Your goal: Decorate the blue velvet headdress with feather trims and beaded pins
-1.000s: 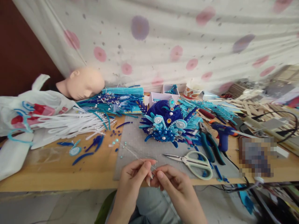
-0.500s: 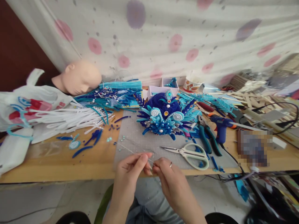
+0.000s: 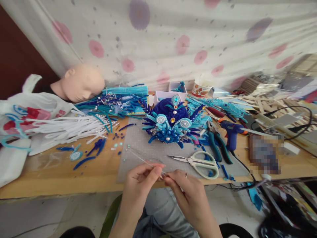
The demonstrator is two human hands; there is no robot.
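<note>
My left hand (image 3: 143, 180) pinches a thin pale wire (image 3: 140, 157) between thumb and forefinger above the mat's front edge. The wire runs up and left past the fingertips, toward a few small pale-green beads (image 3: 128, 146). My right hand (image 3: 190, 189), wearing a ring, pinches the same wire close beside the left fingertips. The exact ends between the fingers are hard to make out. Beyond both hands stands a blue headdress (image 3: 162, 129) with velvet leaves, pearls and gems. White-handled scissors (image 3: 205, 168) lie right of the hands, blades pointing left.
Pliers (image 3: 215, 145) and a blue glue gun (image 3: 232, 134) lie at the right, with a cord over the table edge. White stems (image 3: 66, 127), blue pieces and a mannequin head (image 3: 83, 82) occupy the left. A paper cup (image 3: 199, 90) stands behind.
Both hands have shifted slightly right relative to the mat, still pinching the wire. The right fingers sit a little farther from the left fingertips. The view has turned slightly right.
</note>
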